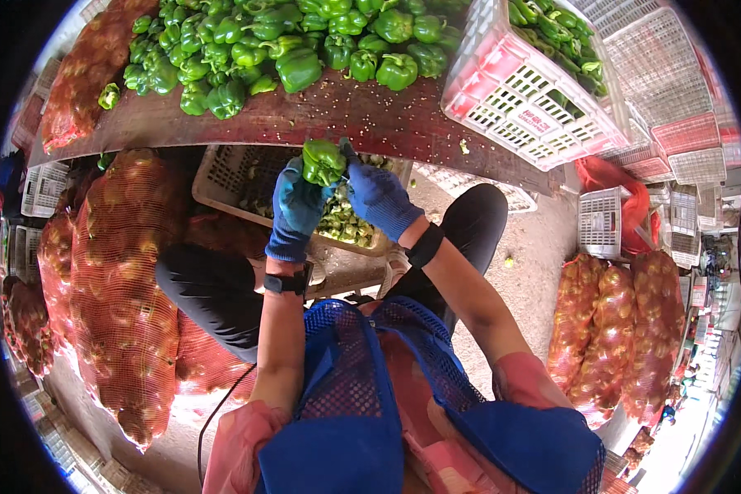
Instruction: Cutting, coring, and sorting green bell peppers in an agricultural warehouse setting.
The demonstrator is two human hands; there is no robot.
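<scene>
A green bell pepper is held up just off the table's near edge, gripped by my left hand in a blue glove. Its top faces upward. My right hand, gloved in blue as well, is closed right beside the pepper; a small dark tip shows at its fingers, but what it holds is too hidden to name. Beneath both hands, a pale plastic crate contains green pepper cores and scraps. Across the dark red table lies a large heap of green bell peppers.
A red and white crate of long green peppers stands at the table's right. Red mesh sacks of onions crowd my left, and more mesh sacks stand to the right. Stacked crates rise at the far right. Seeds dot the tabletop.
</scene>
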